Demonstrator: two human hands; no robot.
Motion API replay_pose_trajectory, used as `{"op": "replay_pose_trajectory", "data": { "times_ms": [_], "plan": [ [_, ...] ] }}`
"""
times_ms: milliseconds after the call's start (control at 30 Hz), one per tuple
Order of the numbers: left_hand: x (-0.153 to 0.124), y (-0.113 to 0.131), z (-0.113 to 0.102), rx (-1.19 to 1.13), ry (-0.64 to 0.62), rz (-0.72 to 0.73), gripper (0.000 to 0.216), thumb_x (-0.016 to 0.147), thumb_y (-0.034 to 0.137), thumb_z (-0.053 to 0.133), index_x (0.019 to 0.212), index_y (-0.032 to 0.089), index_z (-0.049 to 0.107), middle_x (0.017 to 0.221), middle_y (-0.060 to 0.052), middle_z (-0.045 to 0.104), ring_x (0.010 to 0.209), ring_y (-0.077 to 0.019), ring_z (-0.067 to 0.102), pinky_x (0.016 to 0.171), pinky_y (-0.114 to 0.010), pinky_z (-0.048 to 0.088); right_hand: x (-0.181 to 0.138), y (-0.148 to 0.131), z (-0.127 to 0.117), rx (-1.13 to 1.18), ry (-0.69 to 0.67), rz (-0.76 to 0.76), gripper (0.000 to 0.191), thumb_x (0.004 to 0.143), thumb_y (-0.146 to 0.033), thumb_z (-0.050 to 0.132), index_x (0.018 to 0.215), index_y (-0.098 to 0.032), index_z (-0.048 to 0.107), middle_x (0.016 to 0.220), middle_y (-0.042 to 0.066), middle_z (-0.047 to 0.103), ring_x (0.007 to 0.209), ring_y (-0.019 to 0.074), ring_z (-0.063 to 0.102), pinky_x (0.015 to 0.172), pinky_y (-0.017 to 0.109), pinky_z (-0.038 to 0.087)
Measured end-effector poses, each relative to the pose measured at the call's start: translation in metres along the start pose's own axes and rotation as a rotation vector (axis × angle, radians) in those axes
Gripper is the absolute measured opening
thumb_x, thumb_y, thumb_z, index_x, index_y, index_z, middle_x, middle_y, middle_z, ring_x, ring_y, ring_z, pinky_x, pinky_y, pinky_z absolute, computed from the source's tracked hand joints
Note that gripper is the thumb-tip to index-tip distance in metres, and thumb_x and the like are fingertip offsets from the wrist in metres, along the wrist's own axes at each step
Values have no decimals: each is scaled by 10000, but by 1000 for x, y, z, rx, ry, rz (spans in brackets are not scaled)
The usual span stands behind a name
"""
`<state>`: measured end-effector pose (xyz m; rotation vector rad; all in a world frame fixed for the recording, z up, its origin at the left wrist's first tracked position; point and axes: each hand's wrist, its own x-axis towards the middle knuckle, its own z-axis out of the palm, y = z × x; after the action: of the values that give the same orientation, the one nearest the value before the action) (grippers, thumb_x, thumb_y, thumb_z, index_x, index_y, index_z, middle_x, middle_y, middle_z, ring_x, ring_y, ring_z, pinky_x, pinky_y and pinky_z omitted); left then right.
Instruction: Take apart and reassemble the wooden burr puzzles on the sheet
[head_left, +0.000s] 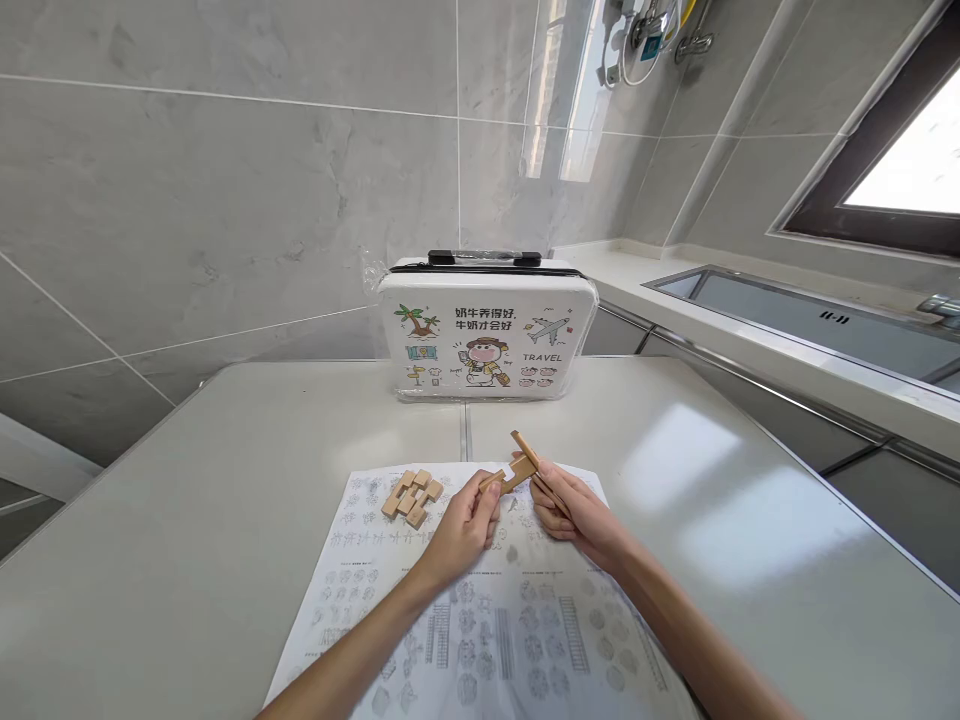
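Observation:
My left hand (466, 522) pinches one end of a notched wooden puzzle piece (519, 474) between thumb and fingers. On the other side, my right hand (574, 508) is closed on a second wooden stick (526, 449), which crosses the notched piece at an angle. The two pieces touch near my right fingertips; whether they interlock I cannot tell. Both hands hover over a large printed sheet (420, 610) covered with small puzzle diagrams. Left of my hands, several notched wooden pieces (411, 498) lie together on the sheet.
A white carrying case (487, 300) with cartoon prints and a black handle stands at the back of the white table (187, 520), against the grey tiled wall (225, 200). To the right are a counter with a sink (810, 310) and a window (907, 160).

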<state>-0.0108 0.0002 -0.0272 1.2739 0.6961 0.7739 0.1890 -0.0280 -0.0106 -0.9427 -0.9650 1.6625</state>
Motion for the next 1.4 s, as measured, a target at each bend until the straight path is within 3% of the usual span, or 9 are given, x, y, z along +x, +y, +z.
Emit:
{"op": "replay_pose_trajectory", "data": {
  "times_ms": [300, 567, 667, 767, 900, 1067, 1167, 1267, 1400],
  "plan": [
    [3, -2, -1, -17, 31, 12, 376, 1047, 582, 528, 1095, 210, 566, 637, 109, 271, 501, -87, 191, 442, -208, 202, 1, 7, 3, 22, 37, -31, 427, 980, -657, 622, 961, -240, 533, 681, -105, 294, 460, 62, 169, 439, 239, 95],
    [5, -3, -3, -95, 21, 18, 398, 1018, 605, 576, 1012, 210, 532, 665, 107, 304, 506, -69, 184, 444, -185, 208, -2, 4, 11, 140, -6, -18, 388, 982, -616, 650, 1149, -272, 583, 713, -93, 354, 463, 62, 185, 457, 234, 119],
    [6, -3, -3, -120, 16, 16, 400, 1013, 602, 591, 987, 210, 519, 664, 109, 298, 503, -64, 172, 441, -183, 197, -3, 3, 14, 147, -19, 1, 411, 975, -647, 638, 971, -244, 560, 702, -91, 359, 475, 63, 181, 465, 232, 129],
    [6, -2, -4, -139, 9, 10, 410, 1008, 611, 594, 964, 213, 502, 654, 115, 274, 500, -63, 151, 436, -181, 179, -2, 4, 13, 46, -36, 39, 569, 977, -738, 547, 757, -225, 435, 629, -96, 330, 478, 67, 168, 462, 231, 143],
    [6, 0, -5, -158, -3, -9, 411, 1011, 605, 593, 919, 225, 466, 643, 118, 276, 490, -59, 141, 432, -182, 163, 0, 4, 7, 1, -1, 39, 588, 998, -741, 498, 736, -221, 414, 588, -104, 315, 465, 60, 181, 445, 206, 165],
    [2, 7, -2, -147, -2, -17, 393, 1034, 566, 570, 889, 213, 477, 682, 85, 427, 471, -42, 247, 447, -188, 239, 1, 1, -1, 321, -161, 135, 375, 990, -585, 648, 967, -218, 575, 654, -110, 389, 400, 29, 155, 364, 172, 140],
    [0, 8, 2, -117, 2, -4, 360, 1043, 536, 569, 914, 202, 526, 678, 75, 460, 462, -45, 297, 451, -195, 279, 2, 4, -6, 417, -246, 150, 337, 992, -530, 674, 983, -203, 593, 649, -115, 416, 360, 9, 164, 340, 157, 165],
    [0, 7, 3, -85, 9, 10, 341, 1053, 544, 547, 998, 208, 565, 641, 95, 411, 445, -51, 246, 423, -194, 237, 3, 9, -9, 434, -296, 180, 330, 1003, -510, 670, 976, -189, 597, 664, -106, 464, 328, -5, 216, 331, 147, 206],
    [0, 3, 1, -66, 17, 16, 371, 1047, 566, 551, 962, 205, 565, 639, 108, 291, 480, -59, 189, 434, -188, 194, 2, 13, -12, 432, -359, 229, 314, 1029, -486, 642, 938, -192, 579, 679, -94, 500, 306, -3, 267, 304, 144, 211]
  ]
}}
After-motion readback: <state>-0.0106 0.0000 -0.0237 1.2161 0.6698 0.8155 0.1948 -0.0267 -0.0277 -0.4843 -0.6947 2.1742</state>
